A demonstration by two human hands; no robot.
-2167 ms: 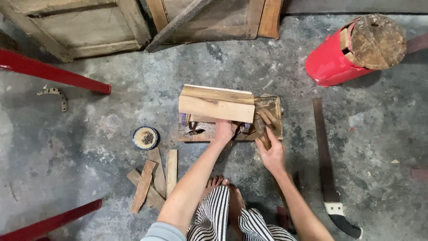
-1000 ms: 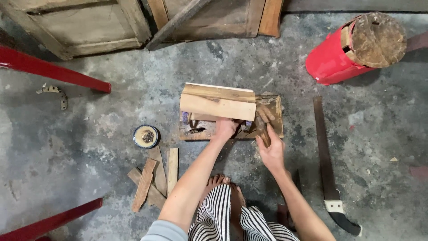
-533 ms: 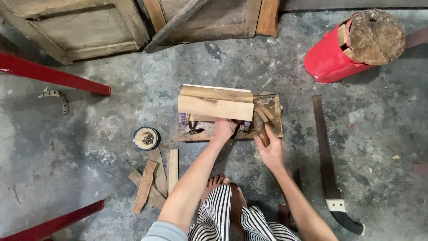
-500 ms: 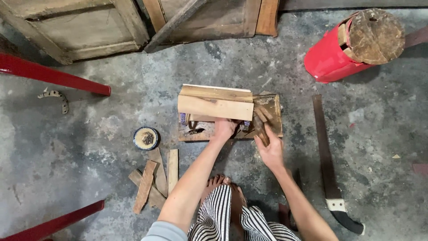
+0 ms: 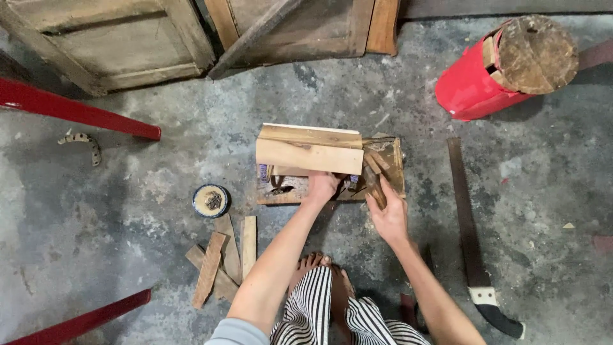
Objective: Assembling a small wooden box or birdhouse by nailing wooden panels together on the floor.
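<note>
Concrete floor (image 5: 128, 211) with saw (image 5: 469, 223), wood scraps (image 5: 223, 259)

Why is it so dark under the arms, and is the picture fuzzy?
Head view: soft, even light; faint shadows fall on the floor under the left hand and right hand. The wooden block and saw look sharp; no glare; edges bend slightly from the wide lens.

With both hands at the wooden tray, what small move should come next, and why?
Probably the right hand should lift out the dark wood piece that its fingers rest on. That piece lies at the tray's right end among other short sticks, while the left hand sits under the pale plank lying across the tray, as if steadying it.
</note>
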